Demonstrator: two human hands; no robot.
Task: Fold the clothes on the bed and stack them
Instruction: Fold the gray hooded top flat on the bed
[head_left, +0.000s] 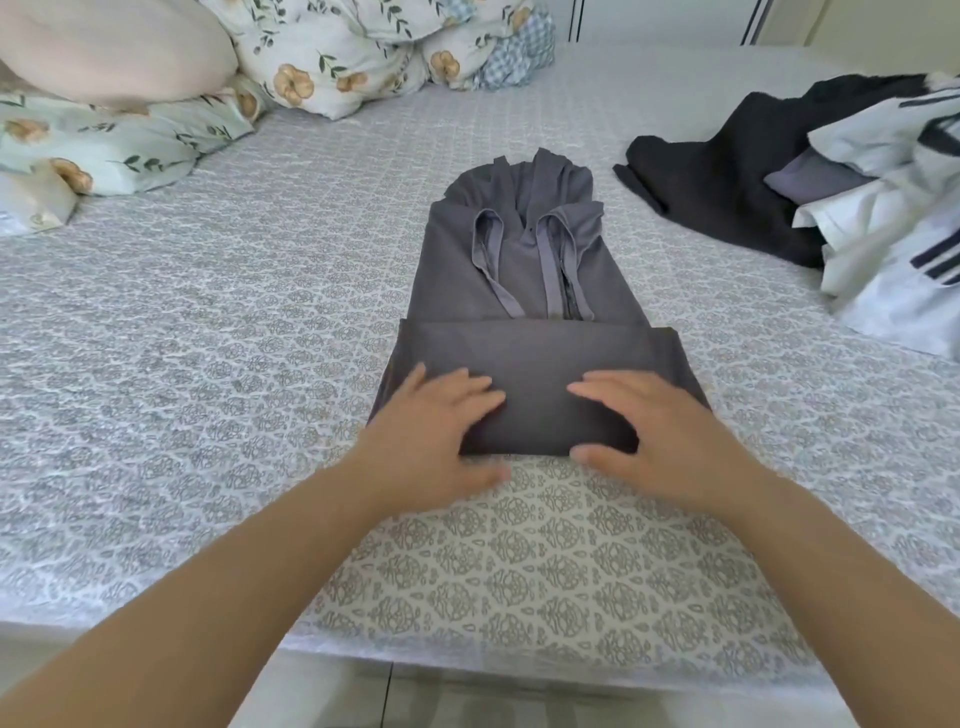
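Observation:
A dark grey garment (524, 260) lies lengthwise in the middle of the bed (208, 338), its sides folded in and its straps on top. Its near end is folded over into a thick band (535, 358). My left hand (441, 421) grips the left part of that band, fingers on top and thumb at the near edge. My right hand (639, 431) holds the right part the same way. A heap of unfolded clothes (831, 192), black, white and striped, lies at the right side of the bed.
Floral pillows and a bunched quilt (332, 57) fill the far left corner, with a pink pillow (104, 47) on top. The bed's near edge (519, 665) runs across the bottom, with floor below it.

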